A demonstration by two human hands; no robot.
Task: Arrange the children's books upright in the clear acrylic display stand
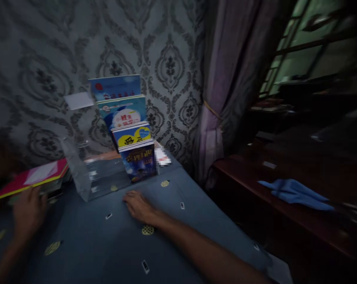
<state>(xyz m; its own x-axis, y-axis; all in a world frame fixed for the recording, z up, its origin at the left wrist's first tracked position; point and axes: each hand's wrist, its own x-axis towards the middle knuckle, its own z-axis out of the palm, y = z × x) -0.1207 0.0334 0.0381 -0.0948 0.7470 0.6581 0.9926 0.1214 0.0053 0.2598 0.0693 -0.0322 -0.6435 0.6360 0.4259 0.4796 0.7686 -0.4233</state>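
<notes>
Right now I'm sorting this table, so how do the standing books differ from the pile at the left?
The standing books are upright, one behind another; the pile lies flat. The standing books show mostly blue front covers, while the pile is pink with a yellow edge on top. The left hand is at the pile; neither hand touches the standing books.
</notes>
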